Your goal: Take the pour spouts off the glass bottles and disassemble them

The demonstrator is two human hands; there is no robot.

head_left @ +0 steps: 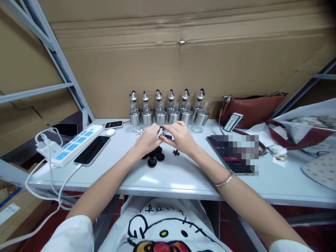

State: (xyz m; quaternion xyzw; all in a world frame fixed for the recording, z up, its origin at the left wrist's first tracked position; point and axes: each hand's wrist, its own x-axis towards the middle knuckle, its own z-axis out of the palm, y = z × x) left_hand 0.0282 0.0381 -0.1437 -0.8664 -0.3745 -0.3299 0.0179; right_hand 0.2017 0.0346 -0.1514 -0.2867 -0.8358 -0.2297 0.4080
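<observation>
Between my fingertips is a small silver-and-black pour spout (162, 131), partly hidden by the fingers. My left hand (149, 139) pinches its silver body, and my right hand (181, 137) grips its black part from the other side. Round black stoppers (152, 162) lie on the table just below my left hand, some of them partly covered by it. Near my right wrist rests a little cluster of small black pieces (176, 153). Behind both hands stand several glass bottles (174, 116) with metal sleeves; those in the back row carry silver-and-black spouts.
A power strip (78, 144) and a phone (93, 149) with a white cable lie at the left, near a small black-screened device (113, 124). To the right are a dark tablet-like phone (228, 159), a brown bag (254, 111) and a plastic bag (315, 122). Cardboard (147, 52) walls the back.
</observation>
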